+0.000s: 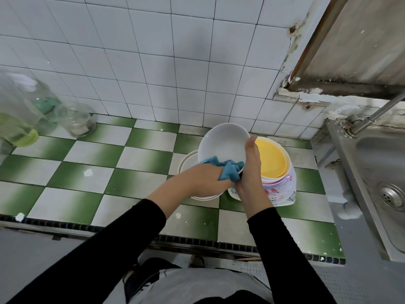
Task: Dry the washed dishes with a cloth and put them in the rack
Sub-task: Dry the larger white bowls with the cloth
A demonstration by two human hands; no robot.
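Tilted on edge above the back right part of the counter (87, 189): a smooth, round white bowl (221, 145), glossy hollow turned toward the camera. Clamped at its right rim by the right hand (251, 170), thumb laid straight up along the edge, fingers hidden behind. Pressed into the lower inside of the bowl, a crumpled blue cloth (228, 170), soft and nubby, bunched in the curled fingers of the left hand (203, 178).

Directly beneath both hands, standing on the counter: a stack of round dishes, with a matte yellow plate (271, 159) on top, nested in a cream dish, then a flower-printed bowl (282, 189) in white and pink. Just beside the stack on its left, a pale round dish (186, 161) with a thin dark line near the rim, half covered by the left wrist.

Glazed square tiles, green and white in checker pattern, all across the counter. At the right edge, a brushed steel sink (381, 163) with a perforated drain. In the far left corner, clear glass jars (76, 119).
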